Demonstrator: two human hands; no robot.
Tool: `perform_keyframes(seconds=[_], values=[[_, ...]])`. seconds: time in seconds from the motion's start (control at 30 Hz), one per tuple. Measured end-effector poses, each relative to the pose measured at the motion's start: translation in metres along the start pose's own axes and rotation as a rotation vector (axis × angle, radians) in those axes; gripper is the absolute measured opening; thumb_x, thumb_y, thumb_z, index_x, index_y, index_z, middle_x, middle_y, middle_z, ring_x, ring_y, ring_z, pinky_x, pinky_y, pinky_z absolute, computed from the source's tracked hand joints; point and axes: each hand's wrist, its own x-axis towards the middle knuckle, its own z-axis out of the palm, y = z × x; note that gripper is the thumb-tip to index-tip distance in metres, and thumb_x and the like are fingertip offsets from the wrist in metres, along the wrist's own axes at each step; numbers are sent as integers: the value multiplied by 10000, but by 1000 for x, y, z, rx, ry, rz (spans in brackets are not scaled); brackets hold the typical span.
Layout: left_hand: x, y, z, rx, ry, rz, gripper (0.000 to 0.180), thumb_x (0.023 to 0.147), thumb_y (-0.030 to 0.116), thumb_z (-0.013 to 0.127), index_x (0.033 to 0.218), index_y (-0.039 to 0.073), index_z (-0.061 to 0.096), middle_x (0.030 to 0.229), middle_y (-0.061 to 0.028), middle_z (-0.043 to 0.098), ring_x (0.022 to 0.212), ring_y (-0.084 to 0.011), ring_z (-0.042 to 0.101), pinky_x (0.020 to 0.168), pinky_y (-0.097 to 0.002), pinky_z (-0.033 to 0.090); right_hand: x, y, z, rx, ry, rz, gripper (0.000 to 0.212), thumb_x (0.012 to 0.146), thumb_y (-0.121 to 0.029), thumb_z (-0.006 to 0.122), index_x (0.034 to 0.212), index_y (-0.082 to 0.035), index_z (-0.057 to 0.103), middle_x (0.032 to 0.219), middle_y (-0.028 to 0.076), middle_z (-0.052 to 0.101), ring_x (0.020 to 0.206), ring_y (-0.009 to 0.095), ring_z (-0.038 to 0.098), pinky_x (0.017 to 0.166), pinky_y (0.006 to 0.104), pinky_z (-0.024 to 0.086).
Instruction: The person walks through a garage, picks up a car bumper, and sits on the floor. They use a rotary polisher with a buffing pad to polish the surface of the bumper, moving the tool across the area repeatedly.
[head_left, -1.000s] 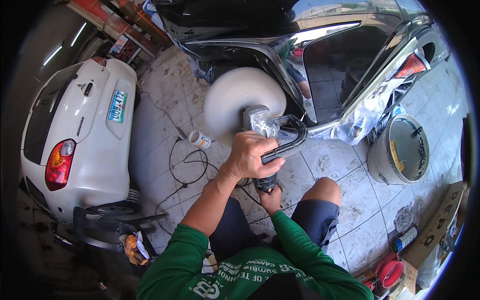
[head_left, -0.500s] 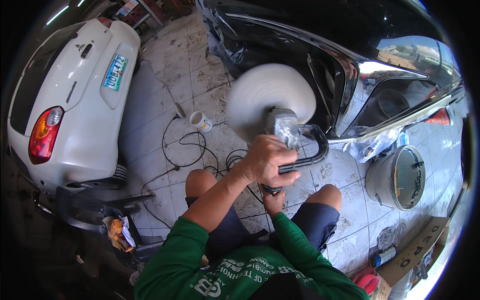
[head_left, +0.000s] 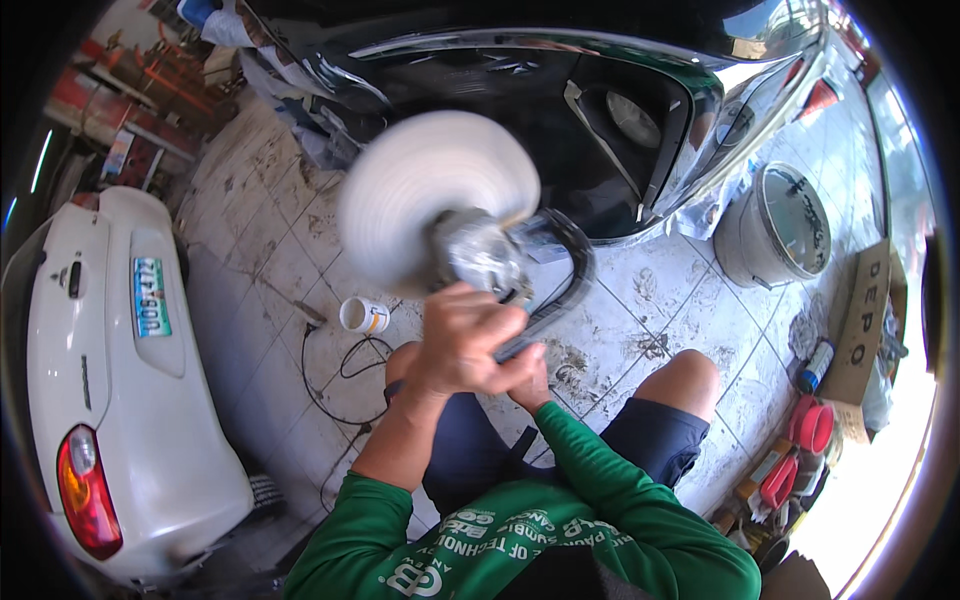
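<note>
A polisher (head_left: 482, 255) with a large white round pad (head_left: 435, 190) is in my hands; the pad is blurred by its spin. My left hand (head_left: 472, 340) is closed around the tool just behind its scuffed metal head, near the black loop handle (head_left: 575, 265). My right hand (head_left: 530, 382) is lower, partly hidden behind the left, closed on the tool's rear part. The pad lies over the glossy black car panel (head_left: 560, 120); whether it touches the surface I cannot tell.
Masking plastic (head_left: 310, 125) hangs at the car's left end. A white car (head_left: 140, 400) stands at left. A small white tub (head_left: 364, 315) and black cord (head_left: 310, 380) lie on the dirty tiles. A large bucket (head_left: 772, 225) and cardboard box (head_left: 862, 335) are at right.
My view has turned left, so the surroundings sit differently. Both hands have moved with the polisher leftward along the black panel, and its pad still spins.
</note>
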Motion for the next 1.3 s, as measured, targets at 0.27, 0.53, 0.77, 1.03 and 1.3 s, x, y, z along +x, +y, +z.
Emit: perform_keyframes(seconds=[0.27,0.53,0.77,1.03,1.3], values=[[2,3,35,-175,-198,42,283,789,328,845,808,113,662,567,-55,604,558,-295,662,635,-419,531,-52,4,19,122,154,159,440,933,-199,875,1291,-11,701,1132,120,801,1028,229,759,900,413,602],[36,-14,-31,-297,152,26,252,817,257,854,808,80,674,656,-79,673,591,-309,688,600,-414,525,-34,-76,-43,-187,287,77,258,849,-170,893,972,34,793,871,180,812,830,240,789,740,408,603],[43,-10,-24,-527,272,-49,230,824,215,854,845,43,703,675,-86,680,582,-257,683,595,-382,531,-55,-118,-95,-409,408,73,355,798,-245,907,948,43,765,833,264,775,821,441,789,745,492,597],[10,-32,-49,-613,421,-191,204,868,204,821,849,39,703,669,-32,641,575,-158,592,564,-352,471,-36,-167,-93,-717,380,12,349,781,-294,891,871,5,736,826,270,746,838,507,737,724,541,576],[-10,-62,-81,-571,602,-258,204,915,188,792,919,-2,716,687,-6,653,612,-84,583,555,-292,447,-1,-204,-70,-816,301,-95,277,811,-274,818,908,-40,706,866,233,752,871,489,735,761,568,577]])
